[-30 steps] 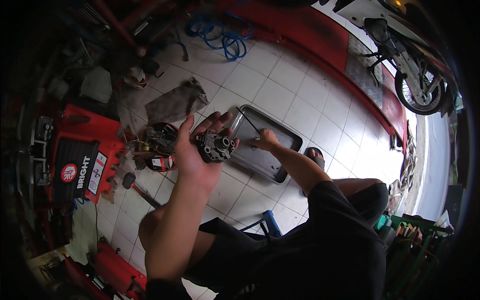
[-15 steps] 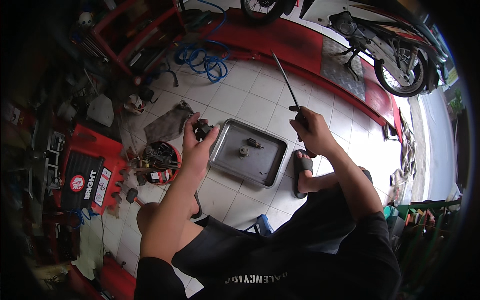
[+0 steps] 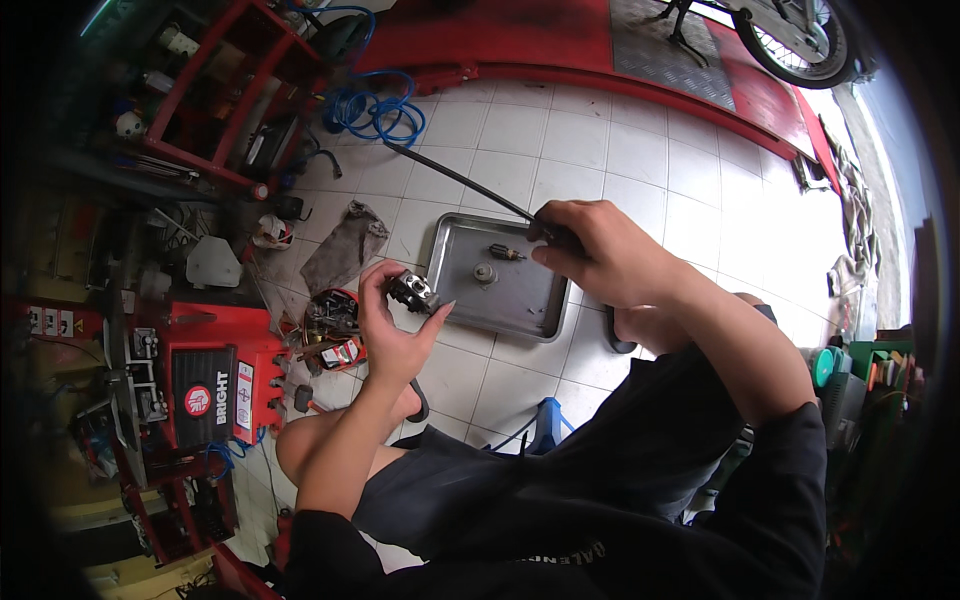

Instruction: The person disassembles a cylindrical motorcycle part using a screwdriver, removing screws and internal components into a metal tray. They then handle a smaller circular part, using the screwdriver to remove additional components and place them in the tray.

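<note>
My left hand holds a small black-and-silver metal part between thumb and fingers, above the left edge of a metal tray. In my right hand is a long, thin-shafted screwdriver, gripped by its dark handle. Its shaft points up and left, well apart from the metal part. On the tray lie a round silver part and a small black part with a brass-coloured end. Tiny bits, too small to name, lie near the tray's right side.
A grey rag and a red container of tools are left of the tray. Further left stands a red-and-black machine. A blue hose lies coiled before the red lift platform, with a motorcycle wheel above it.
The screwdriver has swung leftward, and my right hand has turned and moved nearer the left. The metal part is turned, now showing its silver side. The view has shifted.
</note>
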